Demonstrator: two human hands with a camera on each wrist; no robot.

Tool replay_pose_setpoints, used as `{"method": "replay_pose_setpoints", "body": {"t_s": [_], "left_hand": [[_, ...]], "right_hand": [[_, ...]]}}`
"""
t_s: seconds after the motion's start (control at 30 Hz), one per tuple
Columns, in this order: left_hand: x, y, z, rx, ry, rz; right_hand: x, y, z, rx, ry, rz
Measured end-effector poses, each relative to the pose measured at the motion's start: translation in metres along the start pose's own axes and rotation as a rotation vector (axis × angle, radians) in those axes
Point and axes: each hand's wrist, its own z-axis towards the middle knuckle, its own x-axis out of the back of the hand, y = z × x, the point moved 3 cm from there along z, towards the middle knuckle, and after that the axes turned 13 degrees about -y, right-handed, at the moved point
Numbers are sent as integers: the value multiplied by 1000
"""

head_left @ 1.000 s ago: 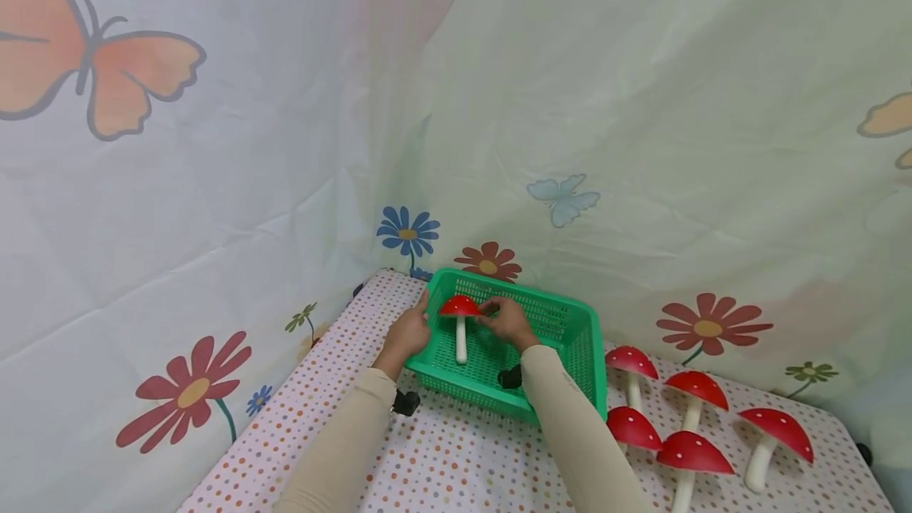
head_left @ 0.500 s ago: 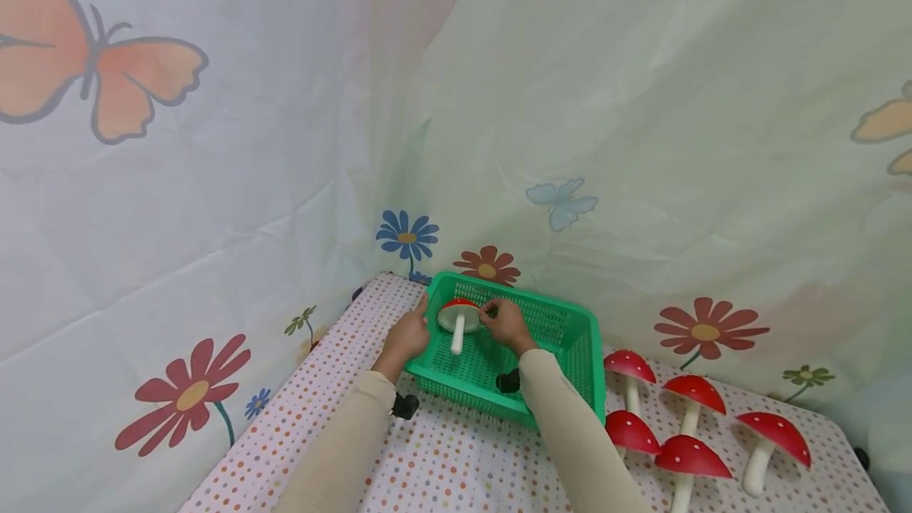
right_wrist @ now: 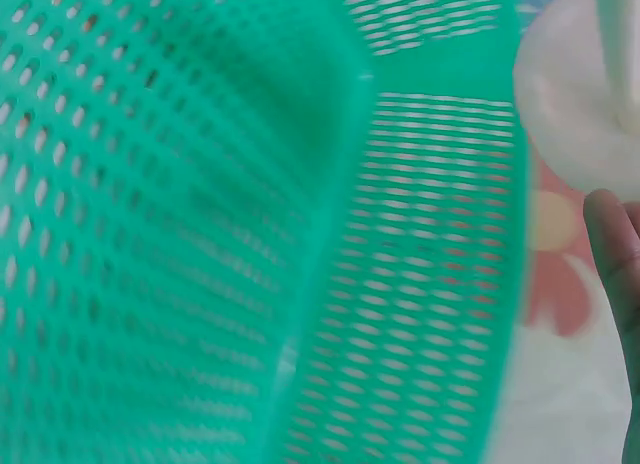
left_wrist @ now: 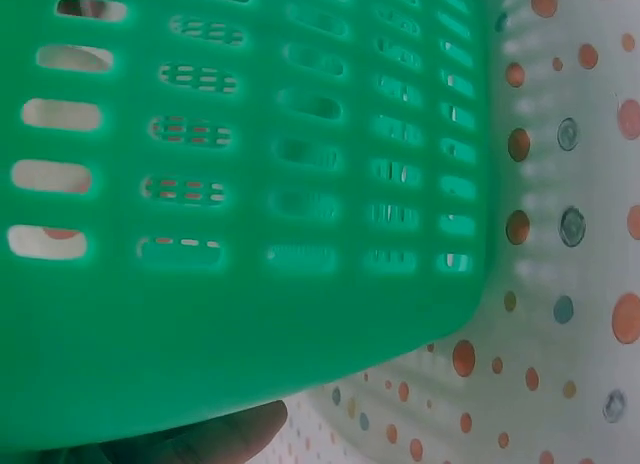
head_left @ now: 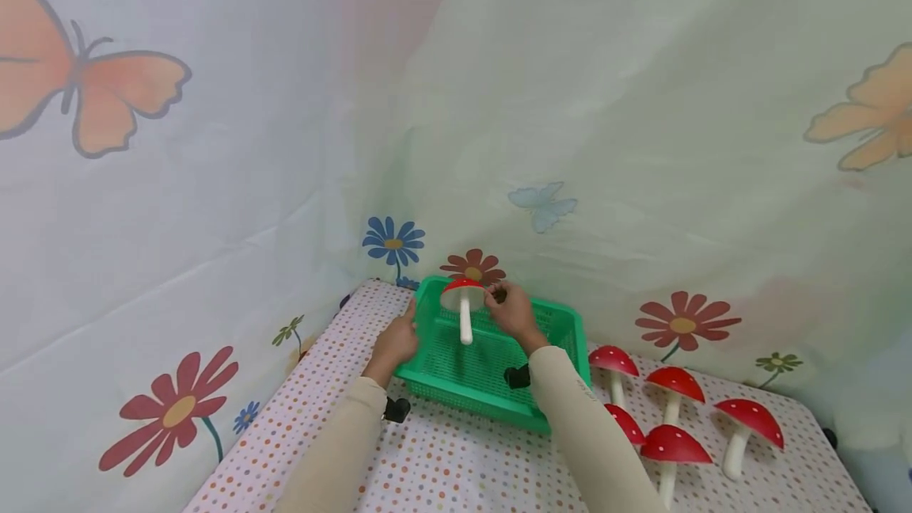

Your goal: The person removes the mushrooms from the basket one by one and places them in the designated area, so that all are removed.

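A toy mushroom (head_left: 465, 321) with a red, white-spotted cap and a white stem hangs over the green plastic basket (head_left: 492, 416), stem down. My right hand (head_left: 514, 315) pinches the edge of its cap. In the right wrist view, a finger (right_wrist: 612, 249) touches the pale underside of the mushroom (right_wrist: 570, 104), beyond the basket's rim. My left hand (head_left: 395, 343) holds the basket at its left side. The left wrist view has a fingertip (left_wrist: 245, 432) below the perforated basket wall (left_wrist: 300, 314); the rest of that hand is mostly hidden.
Several more red-capped mushrooms (head_left: 675, 445) stand or lean on the dotted tablecloth (head_left: 442, 469) right of the basket. One mushroom (head_left: 751, 422) is further right. A printed curtain (head_left: 641, 244) hangs close behind the table.
My right hand has tilted the mushroom and raised it from inside the basket to near the far rim's height. The left hand stays on the basket. The head view has shifted slightly right.
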Motion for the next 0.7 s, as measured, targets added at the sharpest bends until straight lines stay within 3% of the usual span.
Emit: {"method": "replay_pose_setpoints", "body": {"t_s": [0.17,0.33,0.57,0.7], "left_hand": [[1,1,-4,-10,11,30],[1,0,-7,7,-16,32],[5,1,-7,-3,-42,68],[2,3,-8,-3,-57,72]], "right_hand": [[39,-22,-27,55,67,26],[77,-35,-70,81,152,-13],[135,-28,-149,81,343,-170],[165,-8,-209,-40,507,-295]]}}
